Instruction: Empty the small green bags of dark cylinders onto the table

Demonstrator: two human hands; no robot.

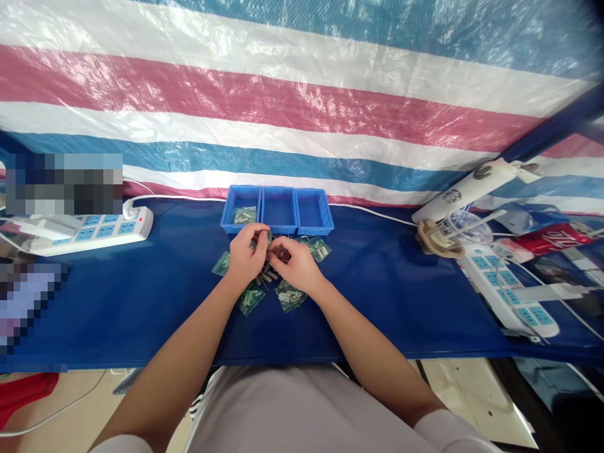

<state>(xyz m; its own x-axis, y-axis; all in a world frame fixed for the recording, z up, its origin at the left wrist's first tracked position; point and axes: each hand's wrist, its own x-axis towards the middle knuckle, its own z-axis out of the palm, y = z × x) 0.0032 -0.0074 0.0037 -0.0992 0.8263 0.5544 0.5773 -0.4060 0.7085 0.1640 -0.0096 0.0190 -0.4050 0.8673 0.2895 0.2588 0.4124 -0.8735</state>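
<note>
My left hand and my right hand meet over a small pile of loose metal parts on the blue table. Both hands are closed in a pinch. The left one holds a small greenish plastic bag at its top. What the right fingers grip is too small to make out. Several more small bags of parts lie around the hands. Just beyond them stand three joined blue bins; the left bin holds a filled bag.
A white power strip lies at the left. At the right are another power strip, a white lamp arm, a clear cup and cables. A striped tarp hangs behind the table.
</note>
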